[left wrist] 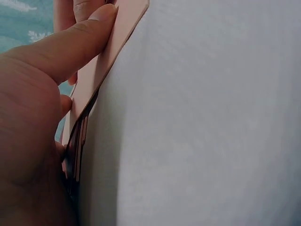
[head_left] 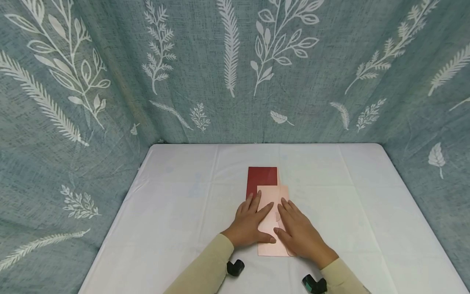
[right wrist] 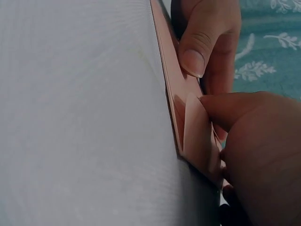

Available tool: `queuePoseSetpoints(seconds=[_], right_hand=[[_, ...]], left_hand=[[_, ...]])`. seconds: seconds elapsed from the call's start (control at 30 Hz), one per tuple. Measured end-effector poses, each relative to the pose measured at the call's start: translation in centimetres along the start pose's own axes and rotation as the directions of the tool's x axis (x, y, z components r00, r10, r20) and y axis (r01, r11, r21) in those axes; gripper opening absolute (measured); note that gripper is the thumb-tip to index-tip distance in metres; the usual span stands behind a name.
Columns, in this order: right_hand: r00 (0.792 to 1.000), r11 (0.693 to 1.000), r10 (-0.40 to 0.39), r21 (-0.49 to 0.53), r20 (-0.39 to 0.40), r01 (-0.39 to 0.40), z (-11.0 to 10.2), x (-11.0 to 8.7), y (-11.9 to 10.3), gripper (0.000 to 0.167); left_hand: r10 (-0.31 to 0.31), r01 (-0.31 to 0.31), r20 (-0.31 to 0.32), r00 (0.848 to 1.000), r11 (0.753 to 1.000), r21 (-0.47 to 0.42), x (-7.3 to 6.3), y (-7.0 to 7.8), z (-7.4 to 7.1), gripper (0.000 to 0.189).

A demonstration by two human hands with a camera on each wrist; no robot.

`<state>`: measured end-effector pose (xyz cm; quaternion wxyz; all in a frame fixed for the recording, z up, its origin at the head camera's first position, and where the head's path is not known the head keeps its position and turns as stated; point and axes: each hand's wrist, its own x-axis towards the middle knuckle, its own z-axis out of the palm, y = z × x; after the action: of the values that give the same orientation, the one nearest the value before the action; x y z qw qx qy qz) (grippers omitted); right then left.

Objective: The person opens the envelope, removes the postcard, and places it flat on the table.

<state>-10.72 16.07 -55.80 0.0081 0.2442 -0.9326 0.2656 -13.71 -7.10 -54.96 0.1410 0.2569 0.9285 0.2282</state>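
A pale pink paper envelope (head_left: 266, 250) lies lengthwise on the table, overlapping a dark red envelope-like piece (head_left: 262, 175) behind it. My left hand (head_left: 249, 222) rests on the pink paper's left side with fingers spread and thumb near the middle. On the right side, my right hand (head_left: 302, 233) touches the paper with its fingers extended. A narrow flap (right wrist: 196, 125) stands partly raised in the right wrist view, the right thumb against it. Several stacked layers (left wrist: 79, 146) show beneath the pink paper in the left wrist view. Each palm hides part of the paper.
A white cloth (head_left: 176, 212) covers the table. Teal curtains (head_left: 205, 61) with white leaf prints hang behind and at both sides. Black devices (head_left: 236, 268) are worn at both wrists.
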Motion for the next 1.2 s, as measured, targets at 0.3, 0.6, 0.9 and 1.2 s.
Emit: queuePoseSetpoints(seconds=[0.3, 0.6, 0.9, 1.2], right_hand=[[1.000, 1.000, 0.015, 0.026, 0.018, -0.016, -0.29, 0.00, 0.16, 0.071], [1.000, 0.999, 0.011, 0.035, 0.019, -0.012, -0.33, -0.02, 0.11, 0.068], [1.000, 0.999, 0.010, 0.038, 0.003, -0.010, -0.59, -0.09, 0.00, 0.066], [0.998, 0.995, 0.054, 0.085, 0.024, -0.056, -0.97, -0.25, -0.01, 0.069]], left_hand=[[-0.005, 0.005, 0.001, 1.000, 1.000, 0.003, 0.06, -0.04, 0.02, 0.108], [-0.013, 0.013, 0.001, 1.000, 1.000, 0.008, 0.02, 0.19, -0.06, 0.108], [-0.012, 0.012, 0.001, 1.000, 1.000, 0.003, 0.00, 0.15, 0.02, 0.108], [-0.010, 0.010, -0.005, 1.000, 1.000, -0.004, -0.02, 0.15, -0.04, 0.107]])
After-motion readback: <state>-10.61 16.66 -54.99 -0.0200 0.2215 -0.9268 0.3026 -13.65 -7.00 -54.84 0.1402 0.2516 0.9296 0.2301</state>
